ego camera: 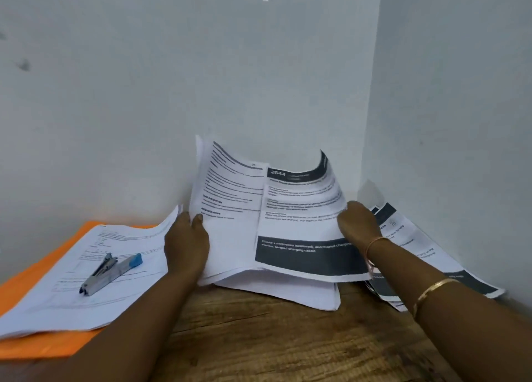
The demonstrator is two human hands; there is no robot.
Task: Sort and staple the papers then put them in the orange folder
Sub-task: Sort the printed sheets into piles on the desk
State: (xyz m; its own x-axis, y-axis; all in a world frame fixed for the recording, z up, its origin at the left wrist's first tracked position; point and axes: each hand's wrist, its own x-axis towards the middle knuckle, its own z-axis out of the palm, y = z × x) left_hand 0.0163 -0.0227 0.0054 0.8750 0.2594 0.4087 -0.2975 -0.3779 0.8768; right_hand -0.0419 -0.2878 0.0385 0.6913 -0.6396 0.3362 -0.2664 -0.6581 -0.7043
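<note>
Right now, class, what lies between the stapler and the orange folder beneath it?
A stack of printed papers: the stapler rests on top of it, and the stack lies on the orange folder. The head view shows this.

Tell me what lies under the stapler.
The stapler rests on a stack of printed papers. Beneath them lies the orange folder, its edges showing. Anything inside the folder cannot be seen.

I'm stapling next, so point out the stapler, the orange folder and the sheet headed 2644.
stapler (pixel 110 272): head view, its metal body.
orange folder (pixel 49 344): head view, bare near strip.
sheet headed 2644 (pixel 302 217): head view, printed middle.
</note>
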